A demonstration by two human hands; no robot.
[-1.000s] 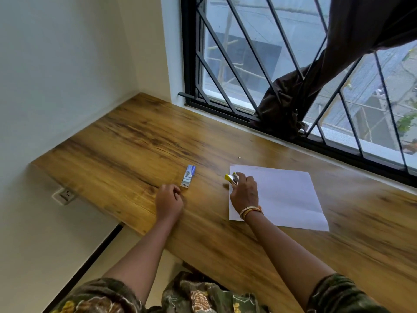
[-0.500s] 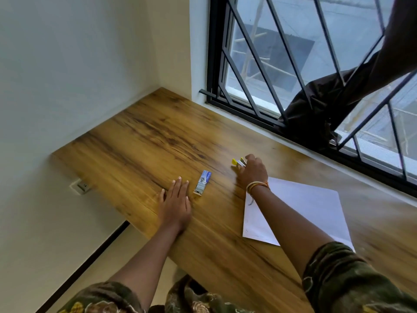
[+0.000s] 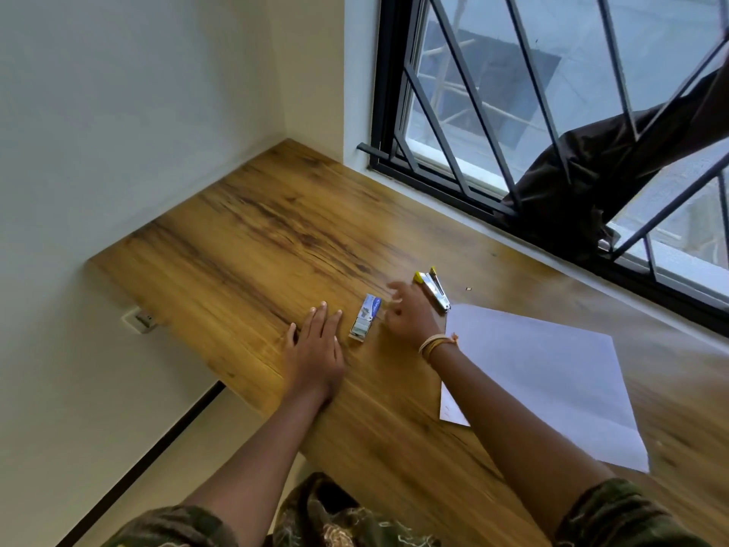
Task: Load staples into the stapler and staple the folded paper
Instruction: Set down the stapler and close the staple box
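Stapler [image 3: 433, 289], yellow-tipped and hinged open, lies on the wooden tabletop [image 3: 252, 230] toward its window edge, just beyond the far corner of the white paper [image 3: 544, 380]. Right hand [image 3: 406, 313], fingers loosely spread and empty, hovers between stapler and staple box [image 3: 365, 322]. Left hand [image 3: 315, 349] rests flat, fingers extended, just left of the box near the front edge.

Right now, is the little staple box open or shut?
Open: the staple box lies flat on the desk, its inner tray slid out at the near end, with grey staples showing.
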